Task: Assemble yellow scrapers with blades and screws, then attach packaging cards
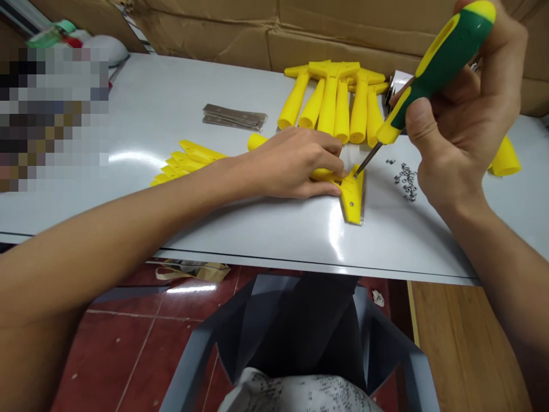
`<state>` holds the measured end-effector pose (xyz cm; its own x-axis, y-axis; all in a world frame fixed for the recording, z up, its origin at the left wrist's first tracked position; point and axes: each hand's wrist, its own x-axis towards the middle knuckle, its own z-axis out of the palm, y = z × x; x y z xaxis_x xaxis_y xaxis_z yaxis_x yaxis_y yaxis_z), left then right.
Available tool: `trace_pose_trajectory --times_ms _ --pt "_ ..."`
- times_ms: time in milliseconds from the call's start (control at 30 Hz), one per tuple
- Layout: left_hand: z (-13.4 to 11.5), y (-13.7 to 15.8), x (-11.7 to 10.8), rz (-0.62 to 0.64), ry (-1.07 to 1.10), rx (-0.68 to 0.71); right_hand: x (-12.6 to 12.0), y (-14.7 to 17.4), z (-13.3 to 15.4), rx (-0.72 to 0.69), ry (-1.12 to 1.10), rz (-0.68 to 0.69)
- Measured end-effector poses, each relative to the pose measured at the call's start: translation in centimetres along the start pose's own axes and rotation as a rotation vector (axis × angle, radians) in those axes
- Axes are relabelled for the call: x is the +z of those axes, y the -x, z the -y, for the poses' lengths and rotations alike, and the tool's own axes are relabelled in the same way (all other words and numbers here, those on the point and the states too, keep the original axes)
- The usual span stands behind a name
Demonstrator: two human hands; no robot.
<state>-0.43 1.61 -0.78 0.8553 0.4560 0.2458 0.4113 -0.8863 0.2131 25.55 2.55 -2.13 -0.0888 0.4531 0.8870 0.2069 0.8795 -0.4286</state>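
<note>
My left hand (295, 163) is closed round a yellow plastic scraper (353, 197), pressing it flat on the white table. A metal blade shows along the scraper's right edge, and a screw sits in its lower hole. In my right hand (467, 114) is a green and yellow screwdriver (446, 54), held at a slant. Its tip meets the upper screw on the scraper head. Just right of the scraper lies a small heap of loose screws (407, 182).
Several yellow scraper handles (329, 103) lie at the back against cardboard (214, 34). A stack of flat metal blades (234, 117) is left of them. More yellow pieces (189, 157) lie beyond my left forearm, another yellow handle (506, 157) at right. The table's front edge (257, 263) runs before me.
</note>
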Motion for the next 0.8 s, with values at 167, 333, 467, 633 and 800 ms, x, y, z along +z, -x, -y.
trace_pose_trajectory --times_ms 167,333,467,633,800 --pt "-0.2 0.0 -0.1 -0.009 -0.012 0.006 -0.2 0.2 0.1 0.072 0.014 0.043" --pt "-0.3 -0.1 -0.1 -0.022 -0.013 0.014 -0.5 0.0 -0.9 -0.007 0.015 0.089" --pt "-0.1 0.0 0.0 -0.026 0.000 0.014 -1.1 -0.7 -1.3 -0.031 -0.002 0.171" --pt "-0.2 0.1 -0.2 -0.012 -0.006 0.011 -1.1 -1.7 -1.5 -0.087 0.008 0.115" --pt "-0.2 0.1 -0.1 -0.001 -0.010 0.007 -1.0 -2.2 -1.4 -0.128 -0.128 0.152"
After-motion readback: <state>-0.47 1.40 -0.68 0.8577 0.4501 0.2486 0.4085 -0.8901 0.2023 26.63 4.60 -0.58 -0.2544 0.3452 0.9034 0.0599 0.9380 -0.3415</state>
